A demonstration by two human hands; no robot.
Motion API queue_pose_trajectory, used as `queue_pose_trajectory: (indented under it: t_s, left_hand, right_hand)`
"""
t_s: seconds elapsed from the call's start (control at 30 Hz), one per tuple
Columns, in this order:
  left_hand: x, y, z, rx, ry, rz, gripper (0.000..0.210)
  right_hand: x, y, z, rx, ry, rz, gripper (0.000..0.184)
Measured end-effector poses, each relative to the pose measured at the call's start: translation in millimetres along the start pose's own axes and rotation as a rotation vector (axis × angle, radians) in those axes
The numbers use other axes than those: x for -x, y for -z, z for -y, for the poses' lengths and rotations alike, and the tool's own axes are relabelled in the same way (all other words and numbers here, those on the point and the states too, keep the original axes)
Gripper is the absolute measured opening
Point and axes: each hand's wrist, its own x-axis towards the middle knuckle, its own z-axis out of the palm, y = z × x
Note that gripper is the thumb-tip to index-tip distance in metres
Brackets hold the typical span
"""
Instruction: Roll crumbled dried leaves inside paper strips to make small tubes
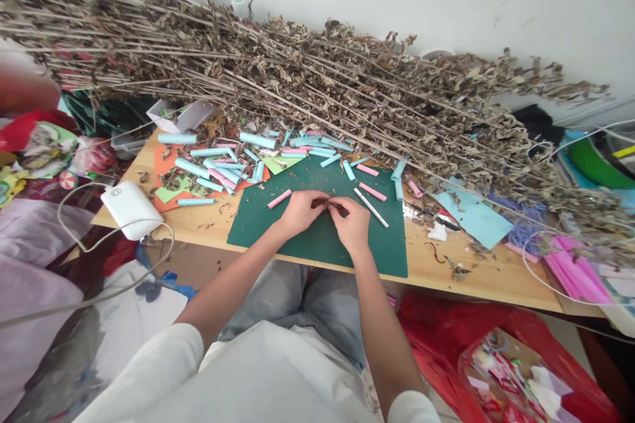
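Observation:
Over the green cutting mat, my left hand and my right hand meet at the fingertips. Both pinch a small bit of brown dried leaf, mostly covered by the fingers. Left of my left hand lies a pink paper roll. Beside my right hand are a thin white stick and another pink paper roll. Many blue paper rolls are heaped with pink ones behind and to the left.
A large bundle of dried leafy stalks spans the back of the wooden table. A white power bank with a cable sits at the left edge. Blue paper lies right of the mat. Below hangs a red plastic bag.

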Motion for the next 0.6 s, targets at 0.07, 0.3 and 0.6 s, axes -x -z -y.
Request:
queue_pose_trajectory:
  t_s: [0.07, 0.3, 0.6]
  left_hand:
    - [2, 0.0, -1, 0.122, 0.047, -0.022, 0.019]
    - [3, 4.9, -3, 0.270, 0.133, -0.124, 0.014]
    - [3, 17.2, -1, -0.246, -0.170, 0.028, 0.033]
  right_hand:
    - [2, -4, 2, -0.124, -0.068, -0.035, 0.016]
    - [0, -10, -5, -0.380, -0.280, -0.272, 0.020]
    - [4, 3, -2, -0.042, -0.063, 0.043, 0.050]
